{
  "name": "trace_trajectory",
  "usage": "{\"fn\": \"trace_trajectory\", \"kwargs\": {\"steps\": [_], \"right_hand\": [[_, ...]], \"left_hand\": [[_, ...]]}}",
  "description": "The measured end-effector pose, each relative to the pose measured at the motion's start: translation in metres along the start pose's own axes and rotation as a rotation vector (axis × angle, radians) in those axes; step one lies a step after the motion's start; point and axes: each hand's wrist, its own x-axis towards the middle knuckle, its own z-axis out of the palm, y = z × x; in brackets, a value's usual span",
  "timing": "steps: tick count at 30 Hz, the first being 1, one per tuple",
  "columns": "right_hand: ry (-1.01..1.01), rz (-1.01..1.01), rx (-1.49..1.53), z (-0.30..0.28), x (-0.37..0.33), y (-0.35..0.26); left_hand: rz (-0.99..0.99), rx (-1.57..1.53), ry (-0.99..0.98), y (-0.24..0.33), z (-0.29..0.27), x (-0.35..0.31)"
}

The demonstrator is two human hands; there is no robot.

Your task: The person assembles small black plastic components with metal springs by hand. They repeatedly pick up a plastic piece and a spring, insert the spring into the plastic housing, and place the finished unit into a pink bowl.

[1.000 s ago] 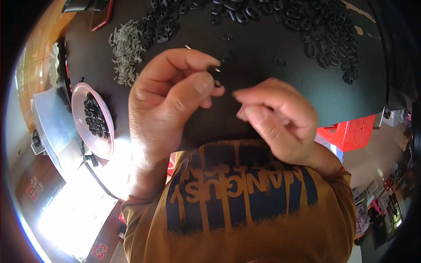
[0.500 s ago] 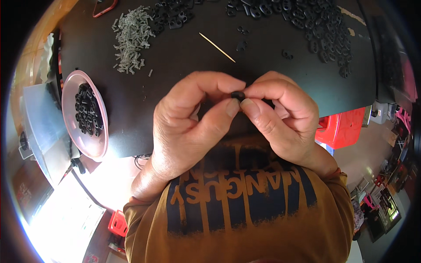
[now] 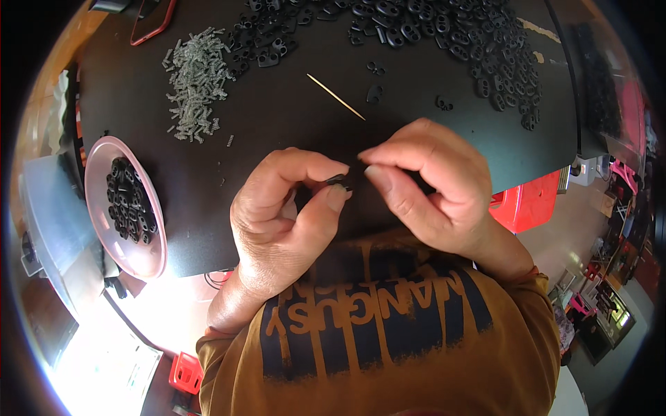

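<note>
Between the thumb and forefinger of my left hand (image 3: pixel 281 225) is a small black cord lock part (image 3: pixel 338 181), mostly covered by the fingertips. My right hand (image 3: pixel 440 187) is just to the right of it, thumb and forefinger slightly apart, with nothing visible between them. Beyond the hands, a thin wooden stick (image 3: pixel 336 96) lies on the dark table (image 3: pixel 277 118). A few loose black cord lock parts (image 3: pixel 374 94) rest near the stick. To the far left is a heap of small metal springs (image 3: pixel 198 87).
A large pile of black two-holed cord lock parts (image 3: pixel 499 76) spreads across the far side. At the left edge stands a pink bowl (image 3: pixel 158 253) with black cord locks (image 3: pixel 130 201) inside. A red plastic stool (image 3: pixel 531 201) is beside the table at right. A red-edged object (image 3: pixel 161 31) lies far left.
My hands have drawn apart. The black part has stayed in my left hand, which moved lower and left, while the right hand let go of it. The view has shifted slightly.
</note>
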Motion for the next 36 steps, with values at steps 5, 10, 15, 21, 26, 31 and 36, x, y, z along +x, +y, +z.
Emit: {"fn": "trace_trajectory", "kwargs": {"steps": [5, 10, 15, 21, 26, 31, 36], "right_hand": [[0.010, -0.001, -0.120, -0.013, 0.010, 0.003], [-0.053, 0.008, -0.142, -0.010, 0.013, 0.005], [-0.268, -0.044, -0.213, 0.007, 0.030, 0.001], [-0.454, -0.184, -0.369, 0.048, 0.067, 0.006], [-0.530, -0.199, -0.432, 0.076, 0.082, 0.013], [-0.616, -0.155, -0.429, 0.083, 0.088, 0.012], [-0.659, -0.206, -0.511, 0.086, 0.090, 0.011]], "left_hand": [[0.034, 0.023, -0.029, -0.004, -0.007, -0.001], [-0.020, 0.129, -0.151, 0.003, -0.021, -0.008], [0.203, 0.176, -0.287, -0.007, -0.037, -0.011], [0.238, 0.165, -0.222, -0.013, -0.038, -0.013], [0.206, 0.135, -0.269, -0.010, -0.043, -0.013], [0.234, 0.104, -0.274, -0.010, -0.044, -0.012], [0.225, 0.097, -0.274, -0.010, -0.046, -0.012]]}}
